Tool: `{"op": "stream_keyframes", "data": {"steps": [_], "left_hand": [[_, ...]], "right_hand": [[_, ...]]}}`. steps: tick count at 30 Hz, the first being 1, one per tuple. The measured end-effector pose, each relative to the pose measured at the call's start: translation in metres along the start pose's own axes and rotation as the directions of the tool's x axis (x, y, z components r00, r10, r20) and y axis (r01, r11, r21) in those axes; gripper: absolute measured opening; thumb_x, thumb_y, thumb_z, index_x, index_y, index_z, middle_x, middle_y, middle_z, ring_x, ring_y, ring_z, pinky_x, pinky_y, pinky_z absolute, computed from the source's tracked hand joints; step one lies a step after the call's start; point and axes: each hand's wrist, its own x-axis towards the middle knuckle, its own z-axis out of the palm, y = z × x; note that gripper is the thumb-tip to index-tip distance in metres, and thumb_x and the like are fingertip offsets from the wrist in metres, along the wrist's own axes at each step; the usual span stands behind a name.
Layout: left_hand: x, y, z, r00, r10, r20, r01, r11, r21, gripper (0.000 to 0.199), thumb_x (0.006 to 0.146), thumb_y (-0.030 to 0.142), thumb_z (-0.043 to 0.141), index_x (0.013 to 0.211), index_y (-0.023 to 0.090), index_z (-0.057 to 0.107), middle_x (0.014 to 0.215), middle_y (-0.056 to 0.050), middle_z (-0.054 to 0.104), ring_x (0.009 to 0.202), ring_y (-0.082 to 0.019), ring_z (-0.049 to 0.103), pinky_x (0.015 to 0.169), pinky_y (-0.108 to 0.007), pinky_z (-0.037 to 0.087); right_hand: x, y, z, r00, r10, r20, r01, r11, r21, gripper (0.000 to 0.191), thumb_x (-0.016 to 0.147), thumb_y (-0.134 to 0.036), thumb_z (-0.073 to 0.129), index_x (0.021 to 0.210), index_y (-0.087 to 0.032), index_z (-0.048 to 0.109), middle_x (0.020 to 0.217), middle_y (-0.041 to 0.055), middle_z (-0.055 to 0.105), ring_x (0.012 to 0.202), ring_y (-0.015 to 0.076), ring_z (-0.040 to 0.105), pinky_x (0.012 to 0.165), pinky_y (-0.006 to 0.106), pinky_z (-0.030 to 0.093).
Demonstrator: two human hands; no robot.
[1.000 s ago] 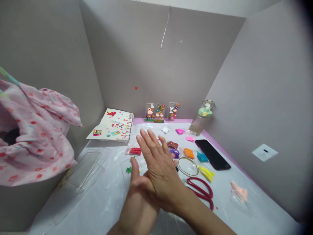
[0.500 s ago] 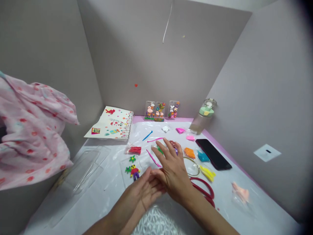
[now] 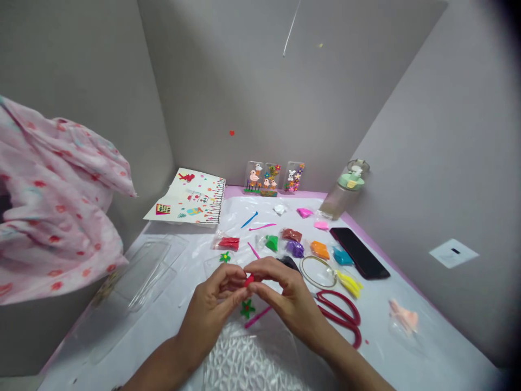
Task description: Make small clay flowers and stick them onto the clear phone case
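The left hand (image 3: 215,298) and the right hand (image 3: 287,290) met above the near part of the tabletop (image 3: 163,336), with a small red piece (image 3: 249,280) between them. The fingers of both were drawn in to a narrow pinch, tip to tip, with the piece caught between thumbs and forefingers. It was up in the air, joined to nothing, and its exact form was partly covered, so its shaping looked unfinished — a judgement only.

Some work was plainly done. A green flower with a yellow centre (image 3: 225,257) lay on a clear panel (image 3: 209,266) just beyond the left hand, and a green flower with a red centre (image 3: 247,309) showed just below the fingers; what it rested on could not be told. The hands covered much of that panel, so anything else on it was hidden. Against the back wall stood three decorated clear cases (image 3: 254,178), which looked complete.

Other material was apparently untouched for now: clear cases (image 3: 148,269) at the left bore no coloured figures that could be seen, while a red packet (image 3: 229,243), a green packet (image 3: 272,243) and an orange packet (image 3: 319,250) lay beyond the hands — stock in reserve, it seemed.
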Motion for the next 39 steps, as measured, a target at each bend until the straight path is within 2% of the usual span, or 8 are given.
{"op": "stream_keyframes", "data": {"steps": [3,7,18,28,31,33,37,39], "left_hand": [[-0.003,0.0,-0.005,0.994,0.105,0.002,-0.103,0.973,0.206,0.008,0.09,0.029,0.068,0.091,0.021,0.07,0.09,0.0,0.07,0.088,-0.017,0.067,0.082,-0.027,0.053],[-0.005,0.001,-0.005,0.987,0.159,0.019,-0.158,0.951,0.265,0.01,0.094,0.027,0.063,0.096,0.021,0.071,0.094,-0.001,0.07,0.092,-0.017,0.067,0.082,-0.026,0.053],[-0.005,-0.012,-0.008,0.903,0.415,0.106,-0.409,0.762,0.502,0.014,0.094,0.015,0.057,0.1,0.02,0.068,0.094,-0.005,0.068,0.089,-0.019,0.065,0.079,-0.03,0.052],[-0.004,-0.013,-0.009,0.874,0.442,0.204,-0.474,0.678,0.562,0.016,0.095,0.012,0.052,0.104,0.021,0.063,0.096,-0.006,0.067,0.092,-0.02,0.064,0.081,-0.031,0.051],[-0.004,-0.014,-0.008,0.874,0.435,0.215,-0.47,0.646,0.602,0.015,0.094,0.011,0.051,0.098,0.02,0.063,0.09,-0.006,0.067,0.086,-0.019,0.063,0.077,-0.031,0.051],[-0.004,-0.012,-0.009,0.885,0.419,0.205,-0.45,0.651,0.612,0.013,0.092,0.013,0.053,0.093,0.02,0.063,0.087,-0.005,0.066,0.082,-0.019,0.063,0.075,-0.031,0.051],[0.002,-0.002,-0.016,0.962,0.271,-0.035,-0.219,0.841,0.495,0.008,0.092,0.025,0.059,0.09,0.02,0.066,0.087,-0.003,0.068,0.083,-0.019,0.067,0.077,-0.029,0.053],[0.006,0.003,-0.021,0.982,0.127,-0.143,-0.075,0.942,0.327,0.013,0.091,0.032,0.064,0.094,0.02,0.068,0.086,-0.002,0.071,0.081,-0.019,0.07,0.076,-0.029,0.056]], "right_hand": [[0.001,0.0,0.005,0.987,0.156,0.025,-0.158,0.972,0.173,0.017,0.089,-0.035,0.07,0.089,-0.018,0.073,0.085,0.0031,0.071,0.079,0.0159,0.065,0.075,0.028,0.051],[0.003,0.001,0.006,0.961,0.27,0.055,-0.272,0.899,0.343,0.023,0.084,-0.038,0.075,0.083,-0.016,0.069,0.075,0.0012,0.068,0.071,0.0134,0.062,0.07,0.026,0.049],[0.001,0.012,0.013,0.953,0.294,0.072,-0.298,0.87,0.393,0.025,0.077,-0.035,0.078,0.082,-0.017,0.061,0.071,-0.0024,0.058,0.064,0.011,0.052,0.06,0.024,0.039],[0.002,0.013,0.016,0.949,0.304,0.08,-0.31,0.859,0.406,0.017,0.076,-0.023,0.072,0.078,-0.017,0.057,0.066,-0.0049,0.051,0.058,0.0086,0.043,0.055,0.022,0.031],[0.001,0.017,0.017,0.951,0.296,0.087,-0.306,0.867,0.394,0.015,0.077,-0.02,0.07,0.078,-0.017,0.056,0.065,-0.0057,0.05,0.057,0.0078,0.041,0.054,0.021,0.03],[0.0,0.016,0.015,0.942,0.292,0.165,-0.335,0.849,0.408,0.016,0.077,-0.021,0.072,0.079,-0.017,0.057,0.066,-0.0054,0.053,0.058,0.0074,0.043,0.055,0.02,0.033],[-0.001,0.01,0.004,0.824,0.257,0.505,-0.511,0.722,0.466,0.026,0.074,-0.03,0.081,0.083,-0.016,0.062,0.069,-0.0028,0.063,0.058,0.0078,0.055,0.058,0.02,0.042],[-0.001,0.01,0.0,0.823,0.25,0.51,-0.517,0.701,0.491,0.028,0.076,-0.035,0.081,0.089,-0.016,0.065,0.071,-0.0019,0.066,0.057,0.0083,0.059,0.057,0.02,0.044]]}}
